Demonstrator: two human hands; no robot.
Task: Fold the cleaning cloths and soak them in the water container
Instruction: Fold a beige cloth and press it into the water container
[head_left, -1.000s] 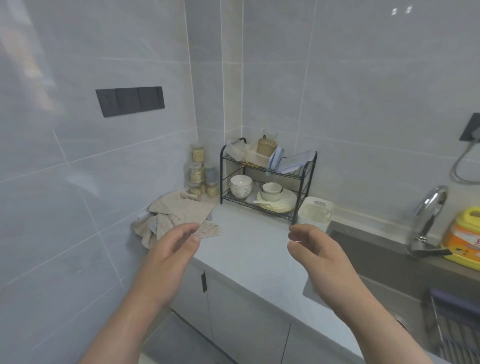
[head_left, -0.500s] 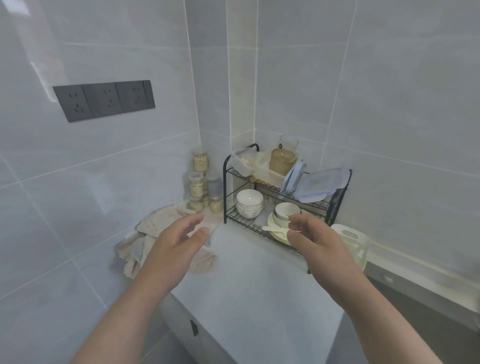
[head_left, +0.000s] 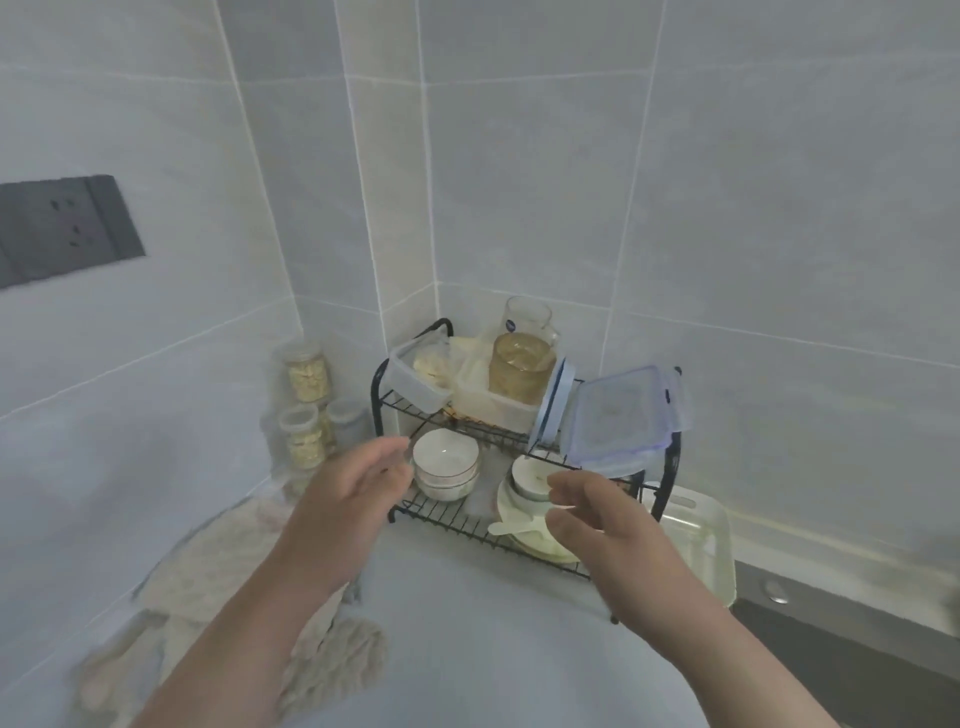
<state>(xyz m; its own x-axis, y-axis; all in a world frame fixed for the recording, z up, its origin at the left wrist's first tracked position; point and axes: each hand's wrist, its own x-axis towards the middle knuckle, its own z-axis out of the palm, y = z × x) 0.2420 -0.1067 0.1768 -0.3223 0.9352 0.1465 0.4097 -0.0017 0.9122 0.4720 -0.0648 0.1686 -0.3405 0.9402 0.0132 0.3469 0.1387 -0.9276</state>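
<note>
Cleaning cloths (head_left: 208, 571) lay in a crumpled beige heap at the left end of the countertop (head_left: 493, 649), against the wall, partly under the left forearm. Looked soft, light, floppy w/ a nubby weave; prob. no slip, nothing to break. Best taken by a corner or hem, both hands, so each shakes flat. Left hand (head_left: 343, 499) hovered empty, fingers loosely spread; right hand (head_left: 608, 525) likewise empty & relaxed, in front of the black dish rack (head_left: 382, 379). Bare counter right of the heap gave folding room. Tight spots: jars (head_left: 306, 369) near the heap, stacked bowls (head_left: 447, 462) on the rack's lower shelf. White plastic tub (head_left: 701, 540), prob. the water container, sat right of the rack.
</note>
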